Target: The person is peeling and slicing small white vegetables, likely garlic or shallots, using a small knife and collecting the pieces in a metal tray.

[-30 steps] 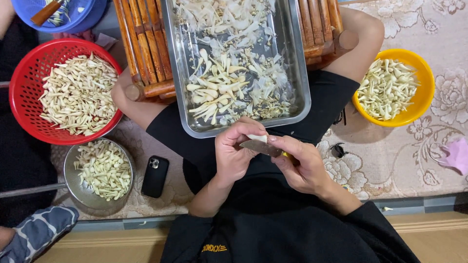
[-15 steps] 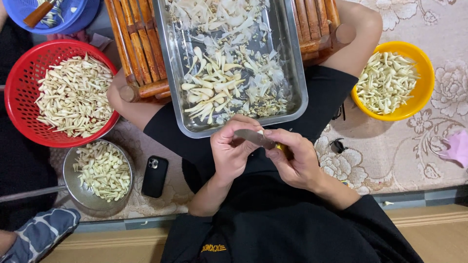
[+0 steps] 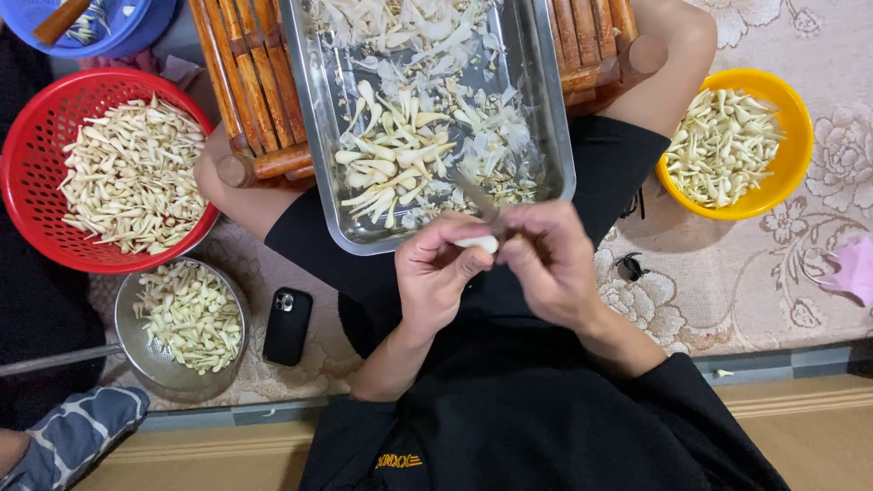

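My left hand (image 3: 439, 273) pinches a small white garlic clove (image 3: 479, 244) between thumb and fingers, just below the near rim of a steel tray (image 3: 549, 109). My right hand (image 3: 550, 259) grips a small knife (image 3: 476, 195) whose blade points up and left, its edge against the clove. Both hands meet over my lap. The tray holds pale cloves and papery peelings and rests on a wooden slatted stand (image 3: 250, 82).
A red basket (image 3: 27, 214) of cloves sits at left, a steel bowl (image 3: 136, 350) of cloves below it, a black phone (image 3: 287, 325) beside that. A yellow bowl (image 3: 787, 173) of cloves stands at right. A blue tub (image 3: 136, 32) is top left. Another person's sleeve (image 3: 68, 432) shows bottom left.
The knife blade has swung from lying flat between the hands to pointing up-left over the clove; my hands shifted slightly right and closer together.
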